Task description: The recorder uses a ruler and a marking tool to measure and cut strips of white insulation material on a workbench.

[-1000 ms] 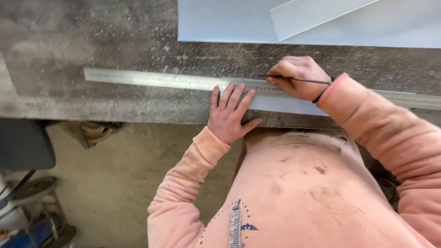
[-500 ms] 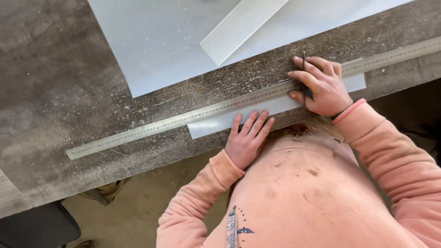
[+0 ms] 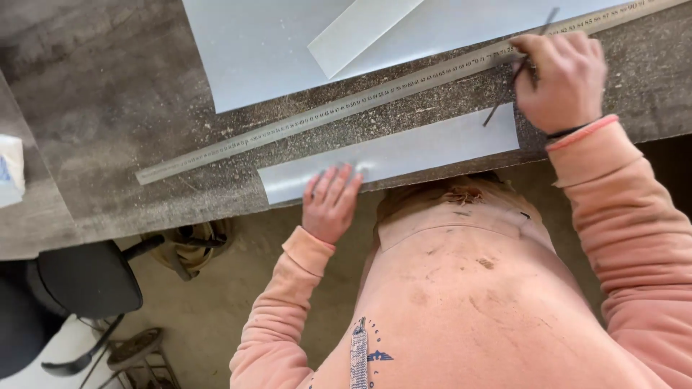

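A narrow pale grey strip (image 3: 404, 155) lies along the near edge of the dusty workbench (image 3: 101, 122). My left hand (image 3: 330, 202) rests flat on the strip's left part, fingers spread. A long steel ruler (image 3: 346, 108) lies at a slant just beyond the strip. Over the ruler's right part my right hand (image 3: 562, 75) grips a thin dark scriber (image 3: 517, 70), its tip near the strip's right end.
A large pale grey sheet (image 3: 267, 43) with a lighter offcut (image 3: 360, 32) on it covers the bench's far side. A white object (image 3: 10, 169) sits at the left edge. Below the bench stand a black chair (image 3: 86, 277) and a stool (image 3: 133, 353).
The ruler has come off the strip and now lies beyond it. My right hand moved away along the ruler with the scriber. My left hand stays on the strip.
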